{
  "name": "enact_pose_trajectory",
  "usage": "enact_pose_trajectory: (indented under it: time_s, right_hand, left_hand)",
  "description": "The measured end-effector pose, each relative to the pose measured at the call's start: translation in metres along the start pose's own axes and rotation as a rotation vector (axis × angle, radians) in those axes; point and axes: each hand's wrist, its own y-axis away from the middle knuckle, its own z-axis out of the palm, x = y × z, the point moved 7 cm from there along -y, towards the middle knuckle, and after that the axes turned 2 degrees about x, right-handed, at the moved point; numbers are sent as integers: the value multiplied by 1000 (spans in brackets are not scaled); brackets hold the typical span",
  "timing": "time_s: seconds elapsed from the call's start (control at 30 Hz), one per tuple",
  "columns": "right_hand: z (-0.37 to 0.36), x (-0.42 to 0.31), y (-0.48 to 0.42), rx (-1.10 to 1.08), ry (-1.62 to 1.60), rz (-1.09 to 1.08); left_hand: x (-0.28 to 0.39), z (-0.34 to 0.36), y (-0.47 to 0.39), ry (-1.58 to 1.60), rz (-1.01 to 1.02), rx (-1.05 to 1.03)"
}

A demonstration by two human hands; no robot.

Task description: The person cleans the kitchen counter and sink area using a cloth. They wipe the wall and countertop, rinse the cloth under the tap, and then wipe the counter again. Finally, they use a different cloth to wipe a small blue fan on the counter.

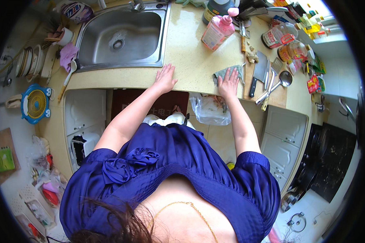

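My left hand (165, 79) lies palm down on the counter's front edge, just right of the corner of the steel sink (121, 42), and holds nothing. Under the spread fingers of my right hand (228, 82) is a grey-green cloth (221, 74), flat on the counter (188, 60). Right of that hand, on a wooden cutting board (281, 94), are a cleaver (259, 68) with a black handle, a slotted turner (276, 65) and a steel ladle (285, 79). A pink pump bottle (218, 32) stands behind the cloth.
Oil bottles (279, 35) line the back right, with a dark jug (217, 10) behind the pump bottle. A white-headed brush (69, 77) and a purple cloth (68, 56) lie left of the sink. Below the counter hangs a clear plastic bag (211, 111). A black cooktop (333, 161) is far right.
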Motion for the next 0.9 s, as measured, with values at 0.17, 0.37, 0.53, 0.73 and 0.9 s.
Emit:
enact_pose_trajectory:
  time_s: [0.17,0.37,0.53,0.73,0.9]
  right_hand:
    - [-2,-1,-67,-7,-3,-4]
    - [1,-5,-103,-7,-48,49]
    - [-1,-26,-68,38,-75,-74]
    - [-1,-78,-7,19,-64,-204]
    - [1,-144,31,66,-66,-361]
  left_hand:
    - [-13,-6,13,18,-70,70]
    - [-27,-19,27,-5,-112,95]
    - [-32,-13,26,19,-104,90]
    - [-39,-15,26,31,-107,62]
    - [-71,-36,47,97,-113,108]
